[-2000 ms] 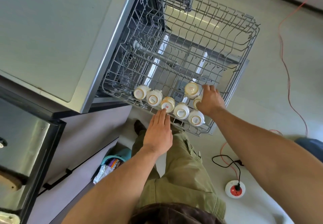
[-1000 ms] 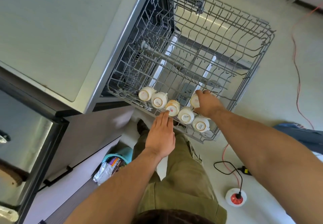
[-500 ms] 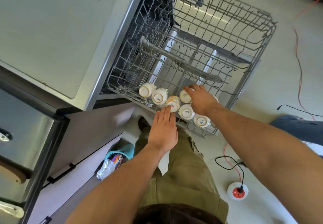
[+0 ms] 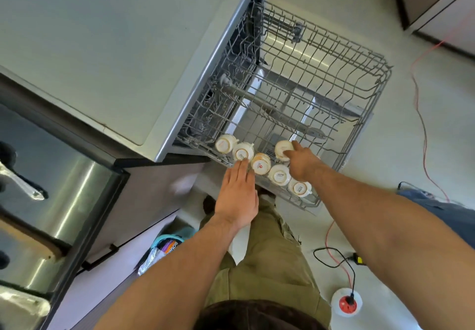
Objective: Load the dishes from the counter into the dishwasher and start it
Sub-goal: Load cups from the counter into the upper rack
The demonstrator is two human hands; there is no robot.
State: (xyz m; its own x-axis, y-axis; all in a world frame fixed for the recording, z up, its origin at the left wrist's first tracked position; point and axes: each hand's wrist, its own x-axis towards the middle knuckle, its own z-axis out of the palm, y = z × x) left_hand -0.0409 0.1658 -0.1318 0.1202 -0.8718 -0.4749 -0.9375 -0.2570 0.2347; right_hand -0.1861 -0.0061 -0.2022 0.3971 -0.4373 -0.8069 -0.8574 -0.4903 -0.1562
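The right hand (image 4: 301, 165) holds a cup (image 4: 282, 149) just right of the frame's centre. Its forefinger lies over the cup's far edge and its thumb presses the upturned base, so the hold is narrow, and the other fingers are hidden behind the knuckles. That cup stands upside down in the rack (image 4: 321, 72), just behind a row (image 4: 261, 164) of five more upturned cups along the rack's near edge. The left hand (image 4: 237, 193) is flat with its fingers straight and together. It grips nothing, and its fingertips (image 4: 243, 164) reach the second cup from the left, just beside the third.

The wire rack is pulled out of the dishwasher over the pale floor (image 4: 437, 149), and the rest of it is bare wire. The grey counter (image 4: 90, 46) fills the upper left, with a steel front (image 4: 64, 188) below it at the left edge. A red cable (image 4: 423, 134) runs down the right side of the floor, and a round socket (image 4: 346, 304) sits at the lower right. Olive trousers (image 4: 270, 273) show between the two forearms.
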